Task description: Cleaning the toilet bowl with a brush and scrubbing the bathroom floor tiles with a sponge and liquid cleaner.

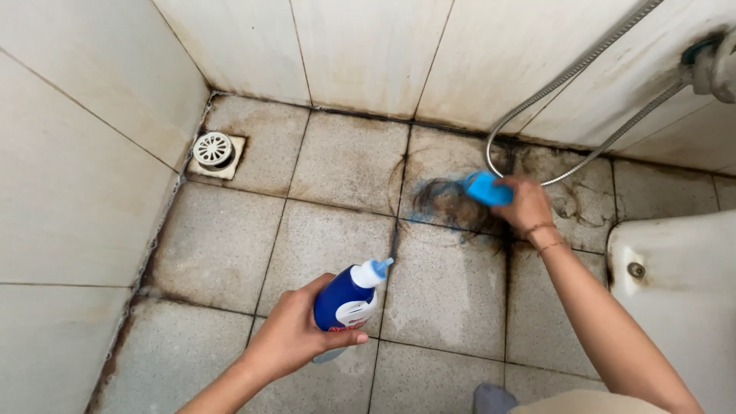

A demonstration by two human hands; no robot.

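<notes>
So, counting it all up: two hands, one bottle, one scrubber, one drain, one shower hose. The left hand (295,333) has its grip wrapped tight around a blue cleaner bottle (346,300) with a white label and a pale angled nozzle; the bottle is tipped over, nozzle aimed away from the person and a bit down at the floor (337,165), held above the tiles rather than resting on them. Left forearm comes in low from the bottom edge, wrist fairly straight. The right hand (527,205) is stretched well out in front, arm nearly full length, fingers clamped on a small blue scrubber (486,188) that's pressed against the floor right beside a dark, blue-tinged smear (445,203) on the tile near the back wall. There are a couple of thin bands around that wrist. One round white drain cover (213,149) sits off in the far left corner, well apart from both hands. The metal shower hose (552,84) loops down the wall just behind the scrubbing hand, and a white fixture (675,284) sits at the right edge.
</notes>
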